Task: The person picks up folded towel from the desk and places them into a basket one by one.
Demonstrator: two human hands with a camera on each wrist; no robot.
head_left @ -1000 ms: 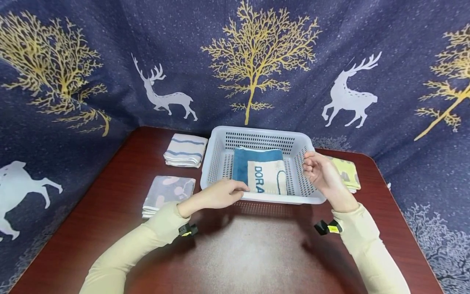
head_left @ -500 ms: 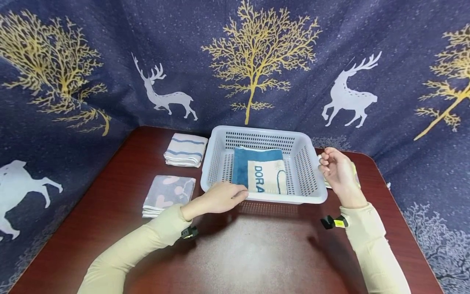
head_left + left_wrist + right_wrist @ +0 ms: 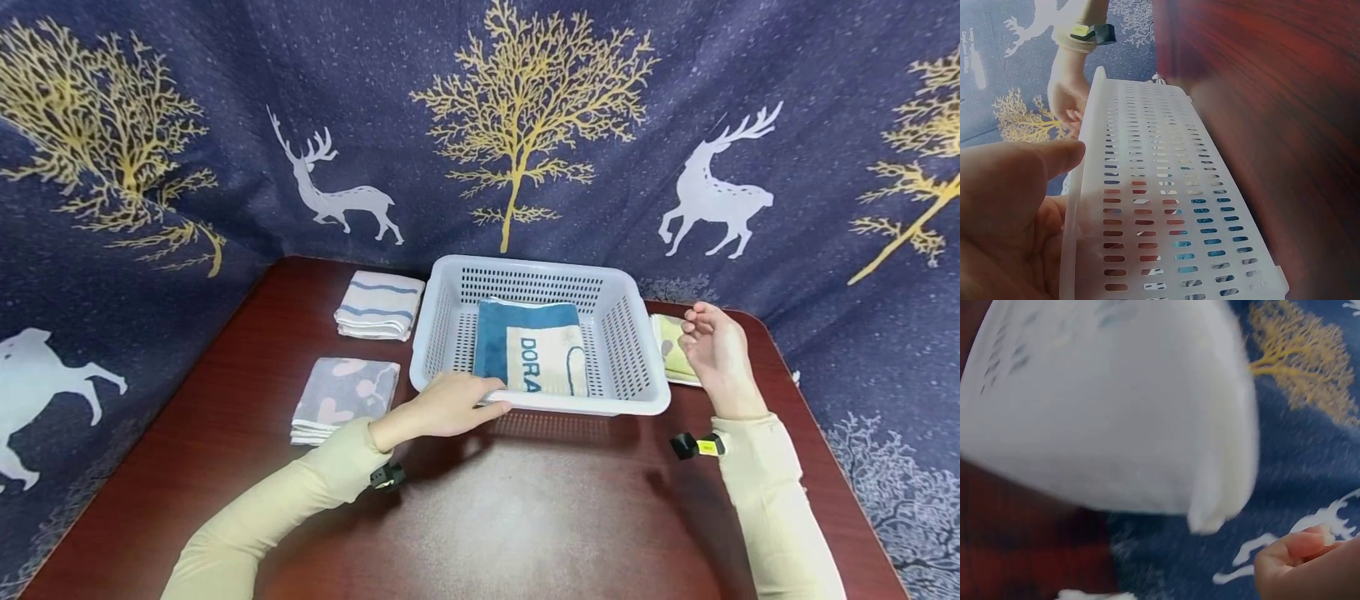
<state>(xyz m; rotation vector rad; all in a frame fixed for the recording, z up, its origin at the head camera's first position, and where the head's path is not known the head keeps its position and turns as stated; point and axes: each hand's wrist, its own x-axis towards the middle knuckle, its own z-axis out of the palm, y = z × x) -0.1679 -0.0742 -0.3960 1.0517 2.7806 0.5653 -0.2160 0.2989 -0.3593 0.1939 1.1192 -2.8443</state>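
A pale plastic basket (image 3: 630, 404) with slotted walls stands on the table and holds a folded blue-and-cream towel (image 3: 551, 362) lettered "DORA". My left hand (image 3: 450, 404) holds the basket's front rim, fingers over it and thumb on the near side. In the left wrist view that thumb lies against the rim and the other fingers are partly hidden. Off the basket's right side hovers my right hand (image 3: 716, 354), fingers loosely curled around nothing. It partly covers a folded yellow-green towel (image 3: 666, 346) on the table. The right wrist view shows this hand (image 3: 1300, 565) apart from the blurred basket.
Left of the basket lies a folded white towel with blue stripes (image 3: 381, 304). Nearer to me is a folded grey towel with pale shapes (image 3: 345, 396). A dark blue curtain (image 3: 450, 208) with trees and deer hangs behind the red-brown table (image 3: 480, 517).
My right hand has moved right, from the basket's right rim to above the yellow-green towel. The left hand stays at the front rim, shifting only slightly. The basket barely moves.
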